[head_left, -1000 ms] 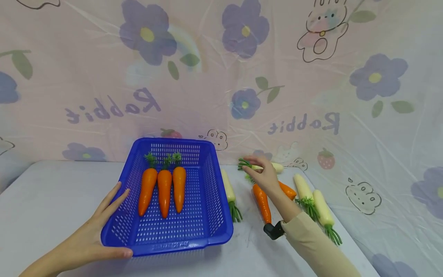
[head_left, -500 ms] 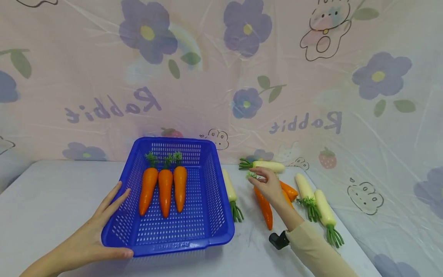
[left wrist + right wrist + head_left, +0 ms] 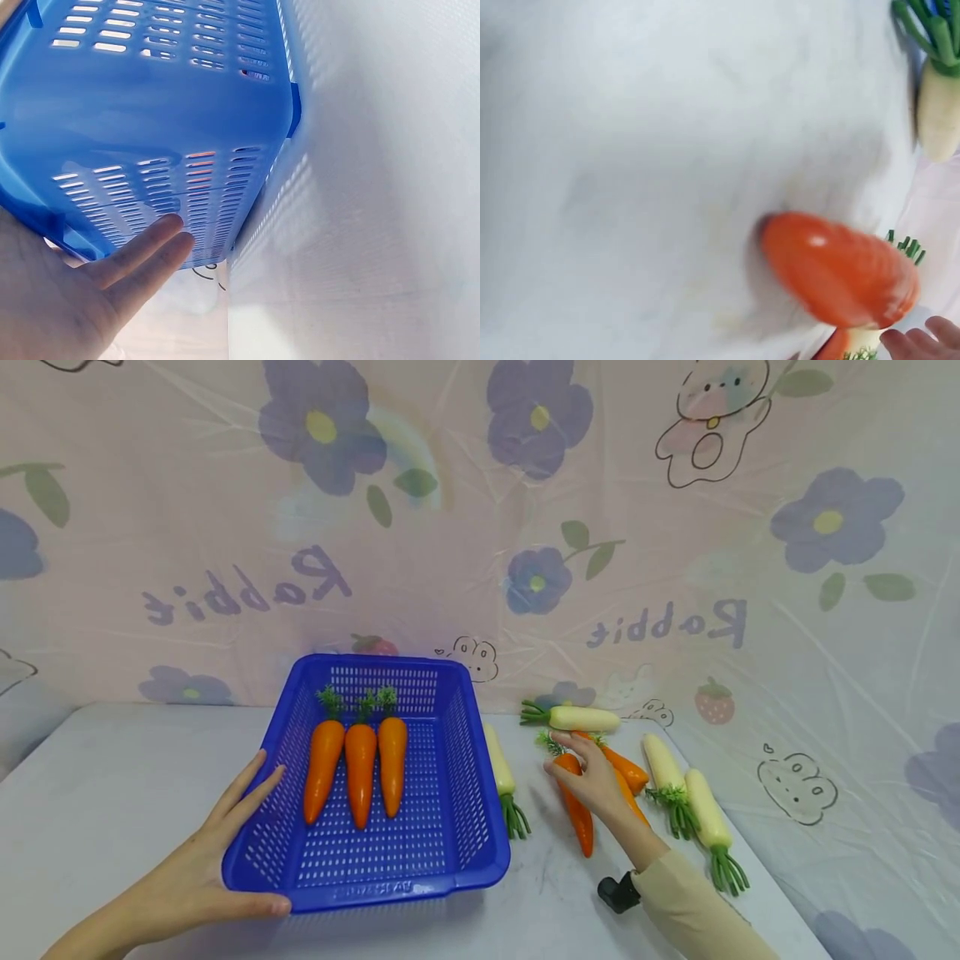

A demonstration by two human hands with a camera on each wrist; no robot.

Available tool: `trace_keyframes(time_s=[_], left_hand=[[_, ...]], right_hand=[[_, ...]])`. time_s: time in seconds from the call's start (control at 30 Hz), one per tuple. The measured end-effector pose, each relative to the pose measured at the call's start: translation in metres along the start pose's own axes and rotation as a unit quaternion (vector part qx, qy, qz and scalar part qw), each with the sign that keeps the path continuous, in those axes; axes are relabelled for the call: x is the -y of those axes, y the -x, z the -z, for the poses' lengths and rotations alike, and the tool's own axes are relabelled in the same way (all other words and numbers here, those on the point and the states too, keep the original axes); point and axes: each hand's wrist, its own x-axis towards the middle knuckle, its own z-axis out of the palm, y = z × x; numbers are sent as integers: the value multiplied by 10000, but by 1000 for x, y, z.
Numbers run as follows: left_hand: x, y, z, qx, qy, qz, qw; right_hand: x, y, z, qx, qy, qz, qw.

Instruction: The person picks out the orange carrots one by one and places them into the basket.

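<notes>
- Orange carrot lies on the desk under our right hand.
- Probably light, stiff, slick: we'd pinch its thick end.
- Right fingers part loosely, gripping nothing; left hand spread along the basket.

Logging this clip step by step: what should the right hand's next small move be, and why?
Probably close the right hand around the carrot beneath it: its thumb and fingers are spread near that carrot's leafy end, and the blue basket by the left hand already holds three carrots.
</notes>
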Motion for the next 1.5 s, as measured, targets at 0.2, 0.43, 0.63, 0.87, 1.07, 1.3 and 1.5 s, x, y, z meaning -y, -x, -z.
trace_keyframes(time_s=[0.2, 0.43, 0.63, 0.87, 1.07, 1.3, 1.5], left_hand=[[0, 0, 0, -4, 3, -3, 10000], [0, 0, 0, 1, 85, -6, 10000], [0, 0, 0, 5, 66, -9, 10000], [0, 0, 0, 11, 65, 11, 10000], [1, 0, 0, 12, 48, 26, 10000], [2, 0, -1, 14, 82, 34, 10000], [2, 0, 0, 13, 63, 58, 10000]], right_hand=[[-3, 4, 1, 113, 419, -56, 9990], [-12, 7, 2, 374, 840, -96, 9957], [-15, 6, 0, 447, 797, 3, 9958], [-12, 6, -8, 304, 506, -63, 9982], [-13, 4, -13, 191, 604, 52, 9980], [-13, 4, -16, 93, 644, 98, 9978], [-9, 3, -16, -234, 457, 337, 9981]])
